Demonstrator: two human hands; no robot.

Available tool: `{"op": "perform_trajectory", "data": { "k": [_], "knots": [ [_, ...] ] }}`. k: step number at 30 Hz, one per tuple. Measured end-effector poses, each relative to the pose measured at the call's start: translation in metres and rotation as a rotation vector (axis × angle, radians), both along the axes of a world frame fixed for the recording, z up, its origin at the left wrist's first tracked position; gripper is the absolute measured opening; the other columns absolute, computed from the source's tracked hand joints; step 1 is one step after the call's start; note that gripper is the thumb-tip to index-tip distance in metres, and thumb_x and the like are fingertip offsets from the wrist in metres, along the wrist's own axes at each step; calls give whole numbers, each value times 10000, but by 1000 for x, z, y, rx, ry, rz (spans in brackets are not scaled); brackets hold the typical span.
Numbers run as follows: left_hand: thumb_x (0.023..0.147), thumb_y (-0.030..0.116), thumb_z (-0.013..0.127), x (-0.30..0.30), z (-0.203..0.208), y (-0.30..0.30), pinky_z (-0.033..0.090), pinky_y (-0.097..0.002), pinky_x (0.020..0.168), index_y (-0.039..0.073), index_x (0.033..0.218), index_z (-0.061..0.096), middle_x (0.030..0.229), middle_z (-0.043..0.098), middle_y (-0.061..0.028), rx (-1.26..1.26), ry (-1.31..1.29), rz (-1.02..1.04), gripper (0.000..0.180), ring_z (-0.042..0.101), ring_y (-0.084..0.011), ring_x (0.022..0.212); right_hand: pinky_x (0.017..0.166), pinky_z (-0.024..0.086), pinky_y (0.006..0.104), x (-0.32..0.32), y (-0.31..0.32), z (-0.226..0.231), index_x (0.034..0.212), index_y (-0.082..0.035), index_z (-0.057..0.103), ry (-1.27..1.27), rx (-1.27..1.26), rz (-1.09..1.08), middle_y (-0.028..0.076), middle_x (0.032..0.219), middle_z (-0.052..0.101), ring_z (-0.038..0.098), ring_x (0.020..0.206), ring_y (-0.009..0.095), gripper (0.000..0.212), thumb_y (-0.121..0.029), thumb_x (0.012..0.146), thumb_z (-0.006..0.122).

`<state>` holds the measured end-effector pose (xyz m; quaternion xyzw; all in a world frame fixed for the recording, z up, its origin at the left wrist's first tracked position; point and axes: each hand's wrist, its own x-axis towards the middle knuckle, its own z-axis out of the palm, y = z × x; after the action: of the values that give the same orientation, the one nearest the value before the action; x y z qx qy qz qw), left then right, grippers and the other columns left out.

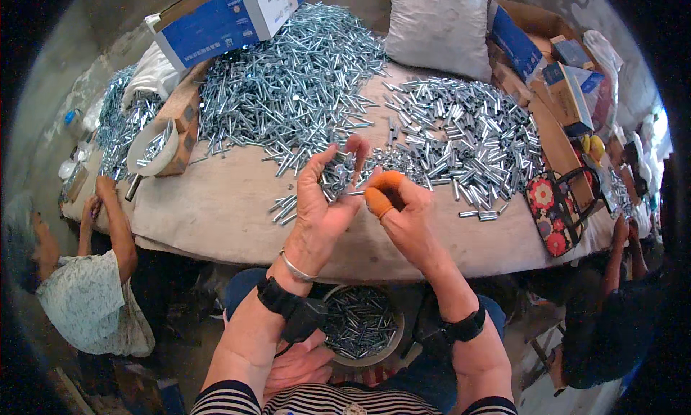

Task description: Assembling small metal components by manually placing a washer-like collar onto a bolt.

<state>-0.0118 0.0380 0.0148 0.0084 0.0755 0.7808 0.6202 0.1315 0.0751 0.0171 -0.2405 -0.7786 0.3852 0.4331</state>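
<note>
My left hand (322, 203) is raised over the table's near part, its fingers curled upward. Shiny metal pieces show between its thumb and fingers; which are in the hand and which lie behind is hard to tell. Close on its right, my right hand (409, 212) wears orange finger covers (389, 180) on thumb and forefinger. Those two fingers pinch a thin metal pin (356, 193), which points toward the left palm. Beyond the hands lie a big heap of long metal pins (288, 77), a heap of short metal tubes (468, 127) and small nut-like pieces (392, 158).
A bowl of dark metal pieces (361, 321) sits below the table edge (237, 253). A white sack (439, 30), blue-white carton (223, 26) and cut-open plastic container (152, 149) stand on the table. A flowered bag (551, 213) lies right. People sit at both sides (93, 292).
</note>
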Motion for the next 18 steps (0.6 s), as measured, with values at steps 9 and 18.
{"op": "perform_trajectory", "data": {
  "k": [9,18],
  "knots": [
    [870,116,624,2,-6,-8,590,-390,785,12,936,579,874,650,-118,-154,426,-159,131,658,-217,833,653,488,247,27,16,26,972,-8,614,53,-257,3,60,760,640,610,725,97,125,-57,857,616],
    [867,166,660,19,-9,-3,561,-248,631,36,948,640,820,664,-56,-136,589,-467,154,648,-159,749,506,414,232,41,34,29,996,-1,624,-46,-545,44,25,704,609,515,562,79,172,-119,885,566]
  ]
}}
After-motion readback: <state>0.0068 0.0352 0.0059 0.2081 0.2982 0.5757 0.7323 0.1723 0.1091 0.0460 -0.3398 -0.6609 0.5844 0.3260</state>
